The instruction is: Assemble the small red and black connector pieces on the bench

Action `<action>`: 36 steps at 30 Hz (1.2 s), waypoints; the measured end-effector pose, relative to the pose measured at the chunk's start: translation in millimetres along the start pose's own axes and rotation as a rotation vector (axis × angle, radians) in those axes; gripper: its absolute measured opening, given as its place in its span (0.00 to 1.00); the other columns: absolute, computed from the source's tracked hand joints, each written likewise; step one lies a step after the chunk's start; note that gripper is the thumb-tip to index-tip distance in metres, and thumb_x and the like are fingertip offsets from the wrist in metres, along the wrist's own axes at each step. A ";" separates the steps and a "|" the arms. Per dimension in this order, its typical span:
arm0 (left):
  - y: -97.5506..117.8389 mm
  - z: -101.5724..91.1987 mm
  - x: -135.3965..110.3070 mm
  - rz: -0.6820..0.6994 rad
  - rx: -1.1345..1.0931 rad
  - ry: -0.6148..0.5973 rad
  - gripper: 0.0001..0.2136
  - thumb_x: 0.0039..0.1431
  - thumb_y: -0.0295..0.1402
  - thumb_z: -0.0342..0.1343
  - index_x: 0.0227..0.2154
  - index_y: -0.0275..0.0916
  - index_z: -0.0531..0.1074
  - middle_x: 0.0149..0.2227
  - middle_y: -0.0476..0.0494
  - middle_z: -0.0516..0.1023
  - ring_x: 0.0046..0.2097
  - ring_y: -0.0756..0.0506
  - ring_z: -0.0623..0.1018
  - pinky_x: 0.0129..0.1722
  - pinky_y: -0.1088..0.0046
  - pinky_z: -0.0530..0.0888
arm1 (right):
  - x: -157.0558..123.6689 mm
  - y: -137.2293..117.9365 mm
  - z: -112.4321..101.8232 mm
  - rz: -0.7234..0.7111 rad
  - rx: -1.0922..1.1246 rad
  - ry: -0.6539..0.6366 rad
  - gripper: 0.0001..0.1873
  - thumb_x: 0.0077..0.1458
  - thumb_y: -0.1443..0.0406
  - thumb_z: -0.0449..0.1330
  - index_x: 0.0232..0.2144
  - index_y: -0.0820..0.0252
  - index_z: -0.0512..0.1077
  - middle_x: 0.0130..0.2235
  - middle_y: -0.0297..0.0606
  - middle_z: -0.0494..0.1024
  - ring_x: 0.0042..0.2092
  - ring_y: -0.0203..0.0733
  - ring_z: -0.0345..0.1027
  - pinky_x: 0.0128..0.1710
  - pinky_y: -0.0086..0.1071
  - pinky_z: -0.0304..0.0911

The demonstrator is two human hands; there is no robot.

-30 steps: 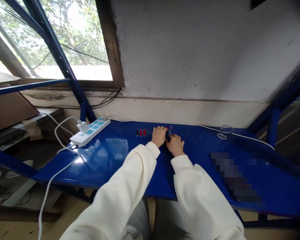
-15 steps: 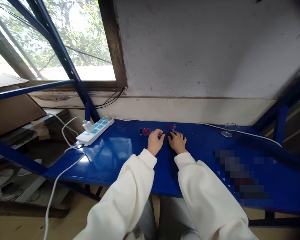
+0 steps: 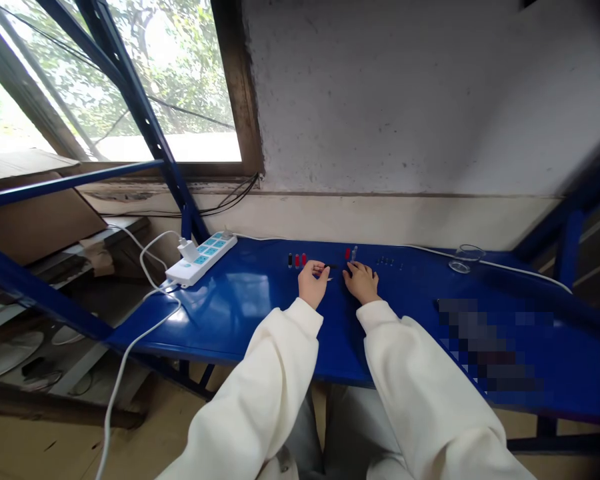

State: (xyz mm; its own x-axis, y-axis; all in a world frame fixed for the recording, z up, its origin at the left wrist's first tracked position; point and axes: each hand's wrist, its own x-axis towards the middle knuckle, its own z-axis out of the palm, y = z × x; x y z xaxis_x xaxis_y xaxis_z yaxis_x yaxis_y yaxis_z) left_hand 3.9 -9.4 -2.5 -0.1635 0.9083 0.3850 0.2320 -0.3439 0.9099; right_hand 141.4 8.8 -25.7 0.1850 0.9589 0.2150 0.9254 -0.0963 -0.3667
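My left hand (image 3: 313, 283) is closed in a pinch on a small black cylindrical piece (image 3: 333, 267), whose end sticks out to the right of the fingertips. My right hand (image 3: 362, 283) is palm down over the blue table, its fingers apart and slightly bent, with no held thing showing. Just beyond its fingertips stand a red piece (image 3: 347, 254) and a clear piece (image 3: 355, 253). Left of my left hand, a black-topped piece (image 3: 290, 261) and two red-topped pieces (image 3: 301, 261) stand in a row.
Several tiny clear parts (image 3: 386, 261) lie right of my right hand. Farther right is a clear round container (image 3: 459, 267) by a white cable. A white power strip (image 3: 200, 261) with a plug sits at the left of the blue table (image 3: 230, 313). A blurred patch covers the right side.
My hands have moved apart a little, the right one drawing away from the black piece, which stays in my left fingers. The whole view has shifted slightly.
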 end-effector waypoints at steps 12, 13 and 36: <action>-7.1 0.2 3.4 -0.034 -0.093 0.040 0.07 0.46 0.34 0.55 0.28 0.35 0.67 0.27 0.46 0.71 0.28 0.53 0.69 0.32 0.75 0.69 | -5.1 -12.2 -12.0 -0.283 0.321 0.223 0.10 0.54 0.65 0.46 0.31 0.62 0.67 0.35 0.44 0.69 0.39 0.43 0.61 0.39 0.35 0.56; -7.5 0.2 3.6 -0.044 -0.107 0.045 0.08 0.46 0.34 0.55 0.27 0.35 0.67 0.26 0.47 0.70 0.28 0.53 0.69 0.32 0.75 0.69 | -3.8 -11.7 -12.3 -0.290 0.383 0.273 0.10 0.54 0.66 0.45 0.31 0.62 0.65 0.34 0.43 0.69 0.38 0.42 0.62 0.38 0.35 0.57; -15.1 -1.9 5.5 -0.102 -0.172 0.090 0.09 0.48 0.36 0.55 0.30 0.35 0.67 0.28 0.45 0.72 0.29 0.52 0.71 0.33 0.74 0.69 | -9.4 -14.7 -26.9 -0.185 0.696 0.369 0.15 0.56 0.55 0.44 0.32 0.60 0.62 0.28 0.37 0.69 0.28 0.37 0.61 0.29 0.30 0.56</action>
State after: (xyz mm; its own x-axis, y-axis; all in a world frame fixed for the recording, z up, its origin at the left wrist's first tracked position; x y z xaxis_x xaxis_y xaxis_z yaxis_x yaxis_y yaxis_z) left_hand -2.3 0.3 -13.9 -0.2643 0.9183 0.2947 0.0445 -0.2937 0.9549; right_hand 134.9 -6.0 2.1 0.2583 0.7818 0.5675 0.5562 0.3600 -0.7490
